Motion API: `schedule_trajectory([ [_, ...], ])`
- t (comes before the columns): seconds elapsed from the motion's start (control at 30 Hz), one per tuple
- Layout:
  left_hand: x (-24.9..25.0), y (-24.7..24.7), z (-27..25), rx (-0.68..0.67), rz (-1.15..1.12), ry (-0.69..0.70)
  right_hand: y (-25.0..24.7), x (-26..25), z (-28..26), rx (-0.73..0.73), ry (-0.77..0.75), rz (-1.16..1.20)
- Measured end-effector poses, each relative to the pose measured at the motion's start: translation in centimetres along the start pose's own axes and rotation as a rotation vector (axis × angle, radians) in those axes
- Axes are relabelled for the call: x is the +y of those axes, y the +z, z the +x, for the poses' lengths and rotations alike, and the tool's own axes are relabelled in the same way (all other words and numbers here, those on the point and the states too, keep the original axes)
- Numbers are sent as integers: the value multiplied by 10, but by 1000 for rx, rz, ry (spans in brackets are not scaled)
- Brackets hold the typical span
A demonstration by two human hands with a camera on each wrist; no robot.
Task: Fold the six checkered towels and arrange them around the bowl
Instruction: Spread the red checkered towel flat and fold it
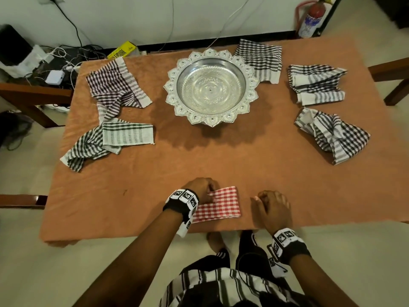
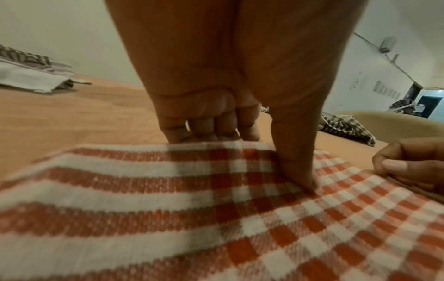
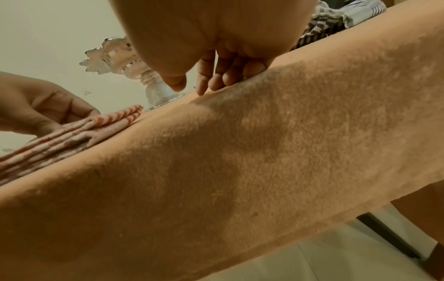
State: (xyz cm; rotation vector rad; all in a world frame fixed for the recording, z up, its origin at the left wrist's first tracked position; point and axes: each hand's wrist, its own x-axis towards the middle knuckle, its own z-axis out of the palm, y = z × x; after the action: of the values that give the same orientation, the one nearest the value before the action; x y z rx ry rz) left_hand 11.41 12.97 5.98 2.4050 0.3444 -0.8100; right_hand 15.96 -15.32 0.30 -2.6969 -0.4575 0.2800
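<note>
Left hand (image 1: pixel 202 189): thumb lay on the folded red checkered towel (image 1: pixel 218 204), fingers (image 2: pixel 204 129) curled behind its far edge, gripping it.
Right hand (image 1: pixel 273 208): loosely curled, held nothing, on the tabletop (image 1: pixel 243 156) beside the towel.
Bowl (image 1: pixel 211 87): well beyond both hands.

Partly legible lettering, yellow box (image 1: pixel 122 50)

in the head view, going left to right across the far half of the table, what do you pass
purple checkered towel → silver bowl → black checkered towel → folded black checkered towel
</note>
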Motion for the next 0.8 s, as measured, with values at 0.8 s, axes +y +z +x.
schedule_trajectory([
  [0.8,25,-21,-54,187,-1280,-28,-51,-91,24,-682,334,1397],
])
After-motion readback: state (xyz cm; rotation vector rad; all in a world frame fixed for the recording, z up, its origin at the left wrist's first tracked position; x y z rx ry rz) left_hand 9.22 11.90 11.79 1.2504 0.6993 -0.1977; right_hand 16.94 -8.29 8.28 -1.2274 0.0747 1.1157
